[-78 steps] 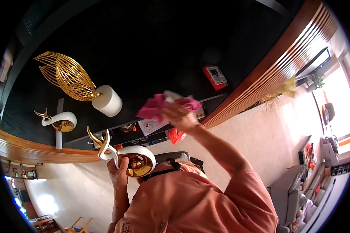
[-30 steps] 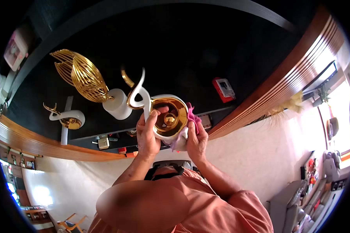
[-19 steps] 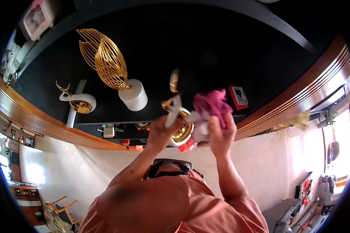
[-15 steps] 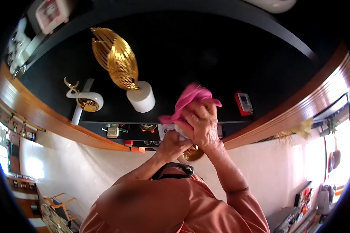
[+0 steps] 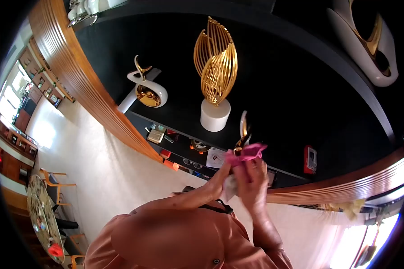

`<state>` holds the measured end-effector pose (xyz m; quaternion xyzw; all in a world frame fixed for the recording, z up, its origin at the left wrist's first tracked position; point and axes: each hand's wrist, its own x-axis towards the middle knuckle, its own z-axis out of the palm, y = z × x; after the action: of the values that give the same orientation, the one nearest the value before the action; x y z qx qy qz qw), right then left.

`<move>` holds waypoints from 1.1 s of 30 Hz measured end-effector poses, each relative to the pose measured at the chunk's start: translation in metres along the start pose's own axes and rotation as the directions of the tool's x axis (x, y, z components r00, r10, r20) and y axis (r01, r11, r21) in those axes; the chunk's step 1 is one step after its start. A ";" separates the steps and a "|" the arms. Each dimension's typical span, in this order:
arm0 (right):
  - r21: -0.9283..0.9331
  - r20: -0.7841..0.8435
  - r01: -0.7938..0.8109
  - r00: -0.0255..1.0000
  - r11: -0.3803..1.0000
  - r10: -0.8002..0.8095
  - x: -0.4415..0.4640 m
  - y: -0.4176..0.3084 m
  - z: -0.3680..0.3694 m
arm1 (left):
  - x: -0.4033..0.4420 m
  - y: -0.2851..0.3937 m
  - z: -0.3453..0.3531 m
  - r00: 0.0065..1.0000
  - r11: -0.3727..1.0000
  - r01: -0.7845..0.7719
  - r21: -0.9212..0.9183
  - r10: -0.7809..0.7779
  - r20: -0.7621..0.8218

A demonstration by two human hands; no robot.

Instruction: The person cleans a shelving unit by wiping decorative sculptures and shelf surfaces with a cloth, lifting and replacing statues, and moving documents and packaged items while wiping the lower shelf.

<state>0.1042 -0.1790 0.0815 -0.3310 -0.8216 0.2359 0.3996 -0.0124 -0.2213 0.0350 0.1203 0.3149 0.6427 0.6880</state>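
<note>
Held in front of my chest is a white-and-gold ornament [image 5: 243, 130], its curved tip pointing up and its body mostly hidden by cloth and fingers. My left hand [image 5: 217, 181] is closed around its lower part. A pink cloth [image 5: 248, 154] is in my right hand [image 5: 253, 184], pressed against the ornament just below the tip. On the black shelf, a gold wire sculpture [image 5: 217, 67] rises from a white cylindrical base [image 5: 215, 115]. A similar white-and-gold ornament [image 5: 151, 93] stands to its left.
A red-and-white box [image 5: 309, 159] lies at the shelf's right. Below the shelf edge, a lower compartment holds a cream box [image 5: 155, 136], papers [image 5: 215, 158] and small items. A large white ornament [image 5: 368, 49] is at the upper right. Ribbed wood trim [image 5: 90, 85] curves along the left.
The view has swung left, shifting the shelf objects rightward. The ornament's tip now shows above the cloth, which my right hand has moved lower beside my left hand.
</note>
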 end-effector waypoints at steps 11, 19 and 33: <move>-0.369 0.153 0.531 0.844 0.763 -0.514 -0.059 0.042 -0.018 | 0.006 0.023 -0.006 0.987 0.973 0.158 -0.168 -0.152 0.046; -0.389 -0.317 0.266 0.860 0.882 -0.399 -0.088 0.084 -0.029 | -0.003 0.014 0.022 0.990 0.980 0.143 -0.139 -0.142 0.012; 0.925 -0.003 -0.229 0.792 0.303 0.610 -0.079 0.057 -0.011 | 0.002 0.016 0.027 0.952 0.899 -0.197 0.391 0.081 0.295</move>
<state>0.1703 -0.1971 0.0113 -0.3117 -0.3617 0.6651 0.5742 -0.0098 -0.2102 0.0643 0.3730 0.3376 0.5861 0.6351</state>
